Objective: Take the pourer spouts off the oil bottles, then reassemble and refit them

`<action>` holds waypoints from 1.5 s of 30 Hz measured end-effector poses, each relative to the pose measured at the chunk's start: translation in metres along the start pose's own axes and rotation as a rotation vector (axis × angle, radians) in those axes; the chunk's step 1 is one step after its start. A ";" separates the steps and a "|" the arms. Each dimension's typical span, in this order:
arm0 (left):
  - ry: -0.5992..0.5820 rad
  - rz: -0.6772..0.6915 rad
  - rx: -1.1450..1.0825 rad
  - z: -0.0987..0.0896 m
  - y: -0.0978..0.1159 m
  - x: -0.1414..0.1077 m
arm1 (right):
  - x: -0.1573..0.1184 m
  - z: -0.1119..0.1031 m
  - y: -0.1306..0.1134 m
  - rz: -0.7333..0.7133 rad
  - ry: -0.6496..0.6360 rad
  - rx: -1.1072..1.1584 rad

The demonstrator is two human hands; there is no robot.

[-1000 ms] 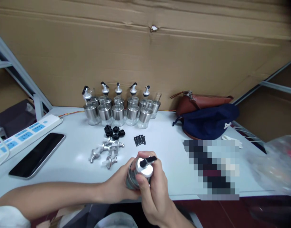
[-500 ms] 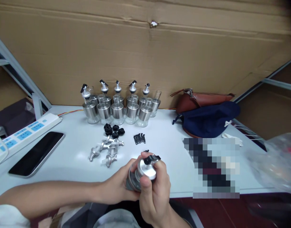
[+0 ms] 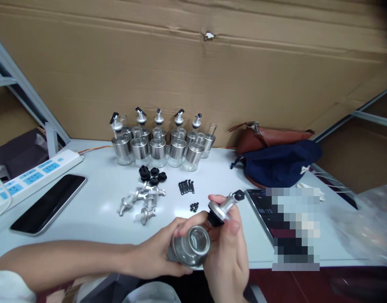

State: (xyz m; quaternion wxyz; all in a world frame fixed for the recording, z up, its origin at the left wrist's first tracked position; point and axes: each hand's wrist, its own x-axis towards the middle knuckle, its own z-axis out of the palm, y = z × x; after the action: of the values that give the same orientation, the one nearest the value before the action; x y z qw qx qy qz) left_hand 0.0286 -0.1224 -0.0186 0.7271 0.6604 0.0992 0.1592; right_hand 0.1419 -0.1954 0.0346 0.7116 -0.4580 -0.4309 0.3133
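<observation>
Clasping bottle (image 3: 187,251), left hand (image 3: 158,248); pinching spout (image 3: 221,210), right hand (image 3: 229,252).

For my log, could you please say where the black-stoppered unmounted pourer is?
In the head view, the pourer is in the right hand, above and right of the bottle in the left hand.

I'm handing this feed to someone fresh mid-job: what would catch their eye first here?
First, at the front edge, the left hand grips an open-mouthed glass bottle, while the right hand holds a silver-and-black pour spout just off its mouth. Next, the steel-banded bottles clustered at the back against the cardboard, some topped with spouts. Then the navy pouch, lying back right against a reddish-brown bag.
</observation>
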 end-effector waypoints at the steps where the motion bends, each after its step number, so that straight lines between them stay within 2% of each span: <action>1: -0.007 0.006 0.016 0.000 0.001 0.001 | 0.002 -0.002 0.000 -0.014 -0.018 0.028; 4: 0.028 0.056 0.040 0.000 0.005 0.002 | 0.002 -0.011 0.005 -0.125 -0.073 0.030; 6: 0.060 0.057 0.045 0.001 0.006 0.001 | -0.005 -0.021 0.012 -0.174 -0.077 -0.051; 10: 0.048 0.015 0.072 0.001 0.001 -0.002 | -0.022 -0.040 0.021 -0.138 0.045 -0.328; 13: 0.062 0.028 0.076 -0.001 -0.010 -0.004 | -0.022 -0.046 0.012 -0.164 0.141 -0.396; 15: 0.084 0.032 0.087 -0.002 -0.015 -0.004 | -0.011 -0.047 -0.004 -0.256 0.161 -0.375; 18: 0.090 -0.029 0.128 -0.003 -0.016 -0.004 | 0.021 -0.048 -0.030 -0.375 0.320 -0.360; 21: 0.063 -0.046 0.166 -0.003 -0.011 -0.003 | 0.061 -0.055 -0.040 -0.441 0.309 -0.443; 24: 0.037 -0.031 0.197 -0.002 -0.007 -0.002 | 0.104 -0.068 -0.025 -0.406 0.247 -0.548; 28: 0.032 -0.029 0.207 -0.002 -0.007 -0.002 | 0.154 -0.086 0.013 -0.333 0.273 -0.695; 33: 0.032 -0.024 0.198 -0.003 -0.007 -0.001 | 0.192 -0.098 0.048 -0.305 0.294 -0.850; 36: 0.033 -0.025 0.194 -0.004 -0.008 -0.001 | 0.203 -0.098 0.056 -0.305 0.298 -0.902; 40: 0.030 -0.038 0.184 -0.004 -0.007 0.000 | 0.205 -0.097 0.059 -0.300 0.205 -0.943; 45: 0.039 -0.052 0.150 -0.004 -0.010 0.000 | 0.179 -0.093 0.060 -0.482 0.225 -0.853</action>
State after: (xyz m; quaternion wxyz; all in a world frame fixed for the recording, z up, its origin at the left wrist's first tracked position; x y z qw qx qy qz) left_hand 0.0283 -0.1189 -0.0285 0.6772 0.7072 0.1419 0.1452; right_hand 0.3002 -0.0573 0.0185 0.5552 -0.6264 -0.5349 -0.1152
